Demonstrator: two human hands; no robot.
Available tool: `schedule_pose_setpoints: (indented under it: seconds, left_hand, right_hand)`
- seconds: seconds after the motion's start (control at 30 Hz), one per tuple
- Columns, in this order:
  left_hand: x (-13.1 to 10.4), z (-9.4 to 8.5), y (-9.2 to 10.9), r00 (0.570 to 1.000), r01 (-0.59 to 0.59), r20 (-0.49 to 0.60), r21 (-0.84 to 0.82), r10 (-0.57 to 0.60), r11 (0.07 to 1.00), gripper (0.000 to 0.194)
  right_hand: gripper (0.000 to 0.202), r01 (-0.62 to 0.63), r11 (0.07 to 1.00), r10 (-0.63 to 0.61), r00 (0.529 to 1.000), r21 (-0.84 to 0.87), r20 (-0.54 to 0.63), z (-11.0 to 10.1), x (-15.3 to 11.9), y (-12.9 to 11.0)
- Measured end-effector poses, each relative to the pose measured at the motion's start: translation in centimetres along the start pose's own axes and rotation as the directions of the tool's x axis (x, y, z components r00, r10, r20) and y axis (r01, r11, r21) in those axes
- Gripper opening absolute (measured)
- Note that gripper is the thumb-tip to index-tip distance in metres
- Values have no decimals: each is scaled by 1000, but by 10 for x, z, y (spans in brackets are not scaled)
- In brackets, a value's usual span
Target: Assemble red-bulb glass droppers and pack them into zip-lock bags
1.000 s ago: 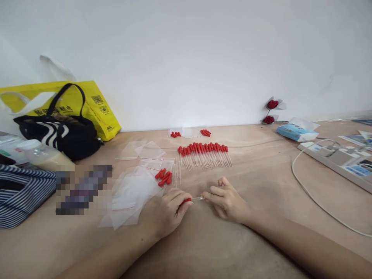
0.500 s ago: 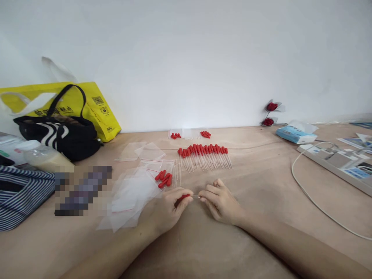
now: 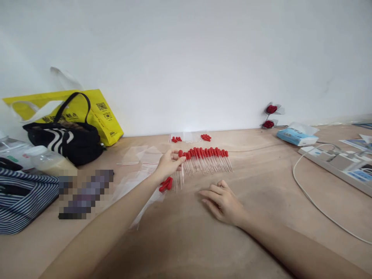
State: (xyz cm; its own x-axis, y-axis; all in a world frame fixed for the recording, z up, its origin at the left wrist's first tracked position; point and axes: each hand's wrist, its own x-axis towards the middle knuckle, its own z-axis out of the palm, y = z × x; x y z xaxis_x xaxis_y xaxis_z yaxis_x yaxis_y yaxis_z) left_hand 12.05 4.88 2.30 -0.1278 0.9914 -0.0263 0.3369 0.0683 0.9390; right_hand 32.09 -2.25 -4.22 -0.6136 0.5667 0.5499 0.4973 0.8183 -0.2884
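1 L hand (image 3: 169,165) @ 1 dropper row (image 3: 207,153)

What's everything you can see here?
Wall: one, white, back
Tabletop: one, tan, below
Big bag: one, yellow, left
Small bag: one, black, left
Striped fabric: one, blue, left
Containers: unsure, clear, left
Pixelated thing: one, dark, left
Plastic bags: several, clear, left
Bulbs: several, red, left of tubes
Tubes: several, clear, right of bulbs
Droppers: many, red-topped, centre row
Far packets: unsure, clear, by wall
Roses: two, red, back right
Tissue pack: one, blue, right
Power strip: one, white, right
Cable: one, white, right
Papers: some, pale, right
Left hand: one, bare, at droppers
Right hand: one, bare, front centre
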Motion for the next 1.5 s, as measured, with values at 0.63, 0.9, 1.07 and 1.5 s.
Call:
schedule_pose_setpoints:
  seconds: [0.63, 0.9, 1.07, 1.5]
  left_hand:
    - [66, 30, -1, 973, -212, 49, 587, 226, 781, 20]
    - [-4, -47, -22, 821, -571, 386, 590, 422, 571, 13]
    - [-38, -62, -51, 791, -591, 347, 646, 504, 484, 25]
    - [-43, -52, -72, 770, -591, 244, 623, 590, 512, 12]
  right_hand:
    - [20, -7, 999, 7, 1000, -39, -16, -2, 0, 7]
    - [15, -255, 963, 248, 966, -89, -77, 18, 23, -9]
    - [22, -521, 845, 520, 853, -120, -38, 46, 68, -25]
    - [27, -561, 710, 673, 719, -426, 174, 48, 112, -29]
